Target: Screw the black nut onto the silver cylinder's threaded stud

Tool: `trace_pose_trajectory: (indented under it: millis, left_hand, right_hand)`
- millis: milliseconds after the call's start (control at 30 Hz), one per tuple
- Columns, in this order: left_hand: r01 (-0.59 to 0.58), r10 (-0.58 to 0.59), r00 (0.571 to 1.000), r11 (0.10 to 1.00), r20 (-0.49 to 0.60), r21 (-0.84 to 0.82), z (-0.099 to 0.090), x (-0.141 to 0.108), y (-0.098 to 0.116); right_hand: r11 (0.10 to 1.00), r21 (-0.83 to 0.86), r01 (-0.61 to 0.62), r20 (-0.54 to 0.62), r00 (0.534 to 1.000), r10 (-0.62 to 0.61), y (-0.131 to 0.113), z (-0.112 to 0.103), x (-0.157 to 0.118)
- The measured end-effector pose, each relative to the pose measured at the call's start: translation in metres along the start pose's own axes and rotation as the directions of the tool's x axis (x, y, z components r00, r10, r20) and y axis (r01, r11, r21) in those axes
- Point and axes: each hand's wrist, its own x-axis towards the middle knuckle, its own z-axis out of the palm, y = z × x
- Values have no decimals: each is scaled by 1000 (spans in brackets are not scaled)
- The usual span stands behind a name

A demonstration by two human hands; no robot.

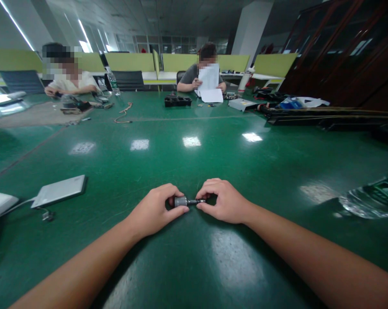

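Low over the green table, my left hand [152, 210] closes thumb and fingers around a short grey metal cylinder with a thin shaft [181, 201]. The shaft points right, and the piece lies about level. At its far end, my right hand [228, 202] pinches the dark, ridged shaft tip between thumb and fingers. Both hands are close together near the middle of the view. My fingers cover part of each end, and I cannot make out the exact kind of part.
At left lie a silver flat box [60, 191] and a white device [1, 202] with a cable. A clear water bottle [371, 197] lies at right. A black tray [177, 101], papers [210, 83] and two seated people are across the table [162, 163].
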Motion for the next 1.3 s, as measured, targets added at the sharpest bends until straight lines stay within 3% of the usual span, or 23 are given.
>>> trace_pose_trajectory:
  millis: [333, 500, 833, 1067, 1300]
  left_hand:
    - [46, -46, 999, 999, 1, 8, -1, 0, 1]
    - [61, -61, 998, 998, -4, 18, -2, 0, 4]
    - [52, -52, 998, 999, -26, 13, -2, -1, 3]
    - [-71, 71, 997, 997, 11, -24, 0, -1, 2]
    - [-98, 98, 994, 995, 41, 6, 0, -1, 4]
  right_hand:
    - [998, -46, -35, 10, 999, 36, 9, -8, 1]
    - [987, -99, -126, -46, 991, 122, 17, -15, 2]
    - [999, -41, -22, 7, 1000, 23, 5, -7, -1]
    - [999, -11, 46, 38, 998, -46, -7, 8, 1]
    - [999, -28, 39, 45, 998, -38, -10, 10, 1]
